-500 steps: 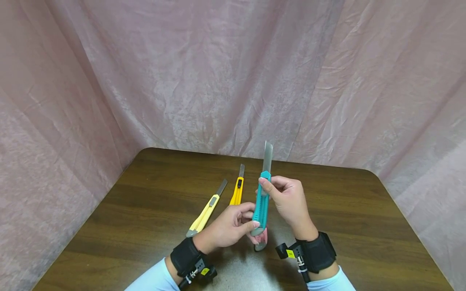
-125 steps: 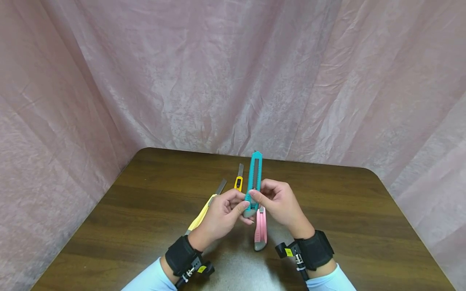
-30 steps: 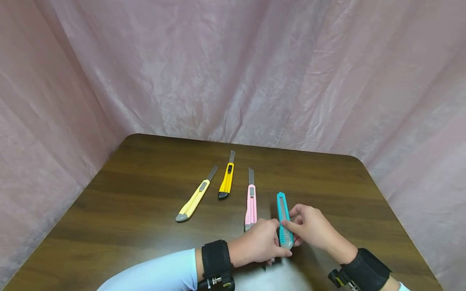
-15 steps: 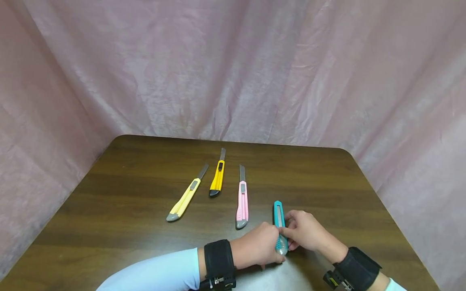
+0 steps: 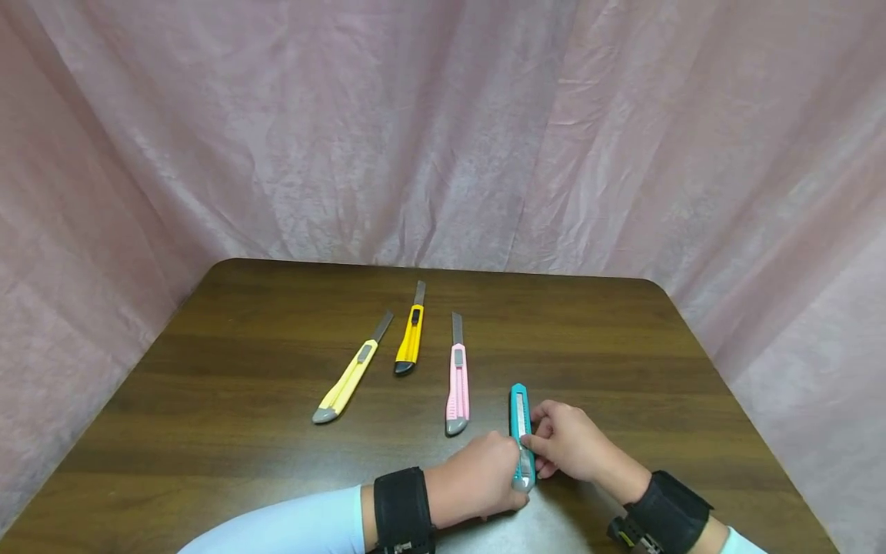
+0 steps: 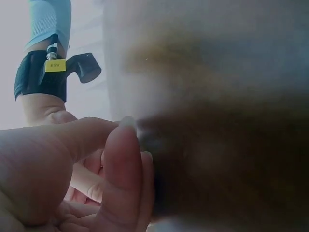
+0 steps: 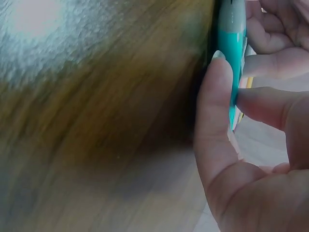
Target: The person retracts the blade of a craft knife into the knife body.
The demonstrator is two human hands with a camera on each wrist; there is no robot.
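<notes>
A teal utility knife (image 5: 518, 408) with a grey butt lies low at the table, right of the other knives, its blade not showing. My right hand (image 5: 571, 442) pinches its right side between thumb and fingers, as the right wrist view confirms along the teal body (image 7: 233, 43). From the left, my left hand (image 5: 477, 477) grips its near end, partly covering it. In the left wrist view the fingers (image 6: 123, 169) are curled and the knife is mostly hidden. Just left of the hands lies a pink utility knife (image 5: 457, 388), blade out.
Farther left, a yellow utility knife (image 5: 410, 338) and a pale yellow utility knife (image 5: 353, 377) lie with blades extended away from me. The brown wooden table (image 5: 242, 362) ends at a pink curtain (image 5: 388, 138).
The teal knife's long blade has gone back into its body since the first frame. Both hands have lowered the knife from mid-air to the table, right of the pink one.
</notes>
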